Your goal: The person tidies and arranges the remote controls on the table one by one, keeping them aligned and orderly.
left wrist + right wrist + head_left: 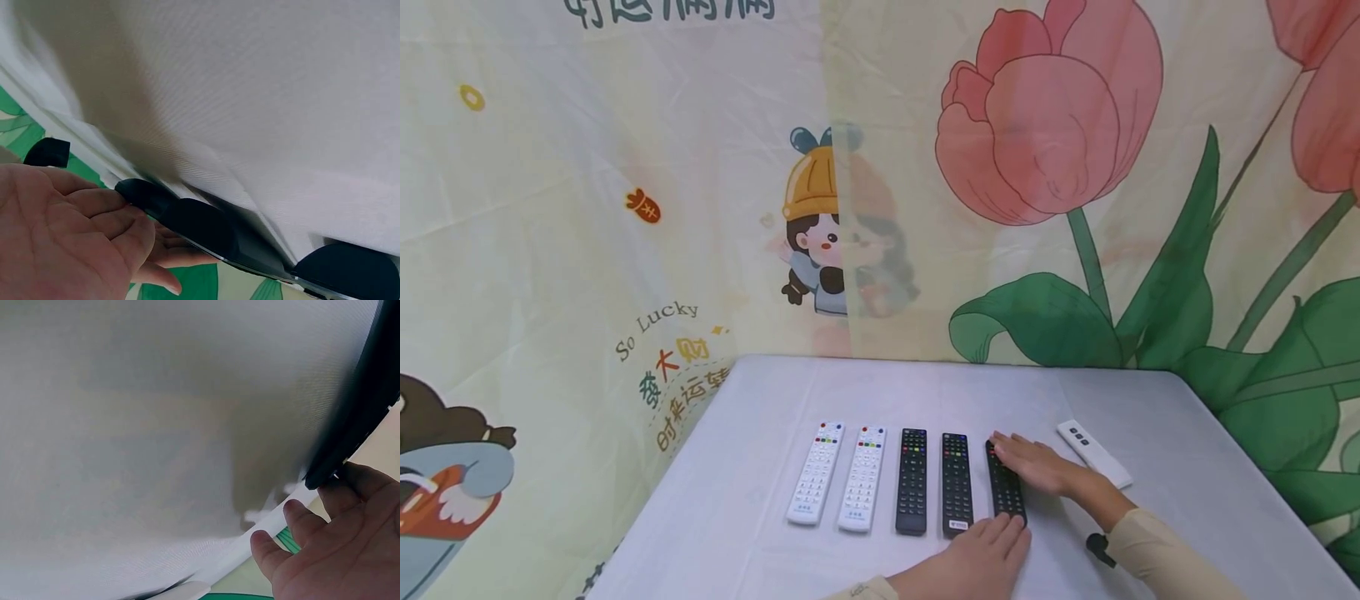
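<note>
Several remote controls lie in a row on the white-covered table (pixel 760 550). At the row's right end is a black remote (pixel 1005 492), slightly slanted. My left hand (pixel 976 554) touches its near end with extended fingers. On its far end rest the fingers of my right hand (pixel 1037 467). From the left wrist, the left hand (pixel 69 237) has its fingertips against the dark remote's end. In the right wrist view, the right hand (pixel 350 544) touches the black remote (pixel 350 419) with some fingertips, while other fingers spread away from it.
Two more black remotes (pixel 957 483) (pixel 912 483) and two white remotes (pixel 862 479) (pixel 816 475) continue the row leftward. A small white remote (pixel 1093 454) lies slanted beyond my right forearm. Behind the table hangs a printed cloth (pixel 895 333).
</note>
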The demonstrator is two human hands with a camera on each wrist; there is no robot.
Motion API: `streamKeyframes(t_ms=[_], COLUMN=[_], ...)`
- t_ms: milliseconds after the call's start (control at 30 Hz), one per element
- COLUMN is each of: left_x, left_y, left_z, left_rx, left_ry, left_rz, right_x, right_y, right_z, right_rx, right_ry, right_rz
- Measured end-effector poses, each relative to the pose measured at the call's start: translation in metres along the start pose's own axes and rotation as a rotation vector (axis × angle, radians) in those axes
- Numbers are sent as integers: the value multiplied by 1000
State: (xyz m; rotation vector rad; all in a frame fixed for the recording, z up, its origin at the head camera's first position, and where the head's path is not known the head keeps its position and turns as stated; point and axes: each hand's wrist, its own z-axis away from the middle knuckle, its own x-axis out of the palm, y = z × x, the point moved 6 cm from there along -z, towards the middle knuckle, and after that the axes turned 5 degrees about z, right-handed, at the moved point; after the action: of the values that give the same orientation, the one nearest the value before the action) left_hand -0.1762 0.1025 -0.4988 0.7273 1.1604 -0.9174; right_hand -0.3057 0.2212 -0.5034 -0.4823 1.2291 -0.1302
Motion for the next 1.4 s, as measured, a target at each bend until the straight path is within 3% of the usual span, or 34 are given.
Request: streamKeyframes(t_ms=[700, 1267, 1400], left_x=[-1, 1, 2], left_y=[1, 0, 1], left_z=[1, -1, -1], left_rx=[-28, -24, -21], left_ry=[-18, -12, 9], left_rz=[8, -12, 21], right_x=[5, 4, 5], right_y=[5, 4, 5], right_z=[-3, -1, -1], right_rx=[-12, -14, -15], right_ry=[20, 23, 25], right_rz=[20, 13, 14])
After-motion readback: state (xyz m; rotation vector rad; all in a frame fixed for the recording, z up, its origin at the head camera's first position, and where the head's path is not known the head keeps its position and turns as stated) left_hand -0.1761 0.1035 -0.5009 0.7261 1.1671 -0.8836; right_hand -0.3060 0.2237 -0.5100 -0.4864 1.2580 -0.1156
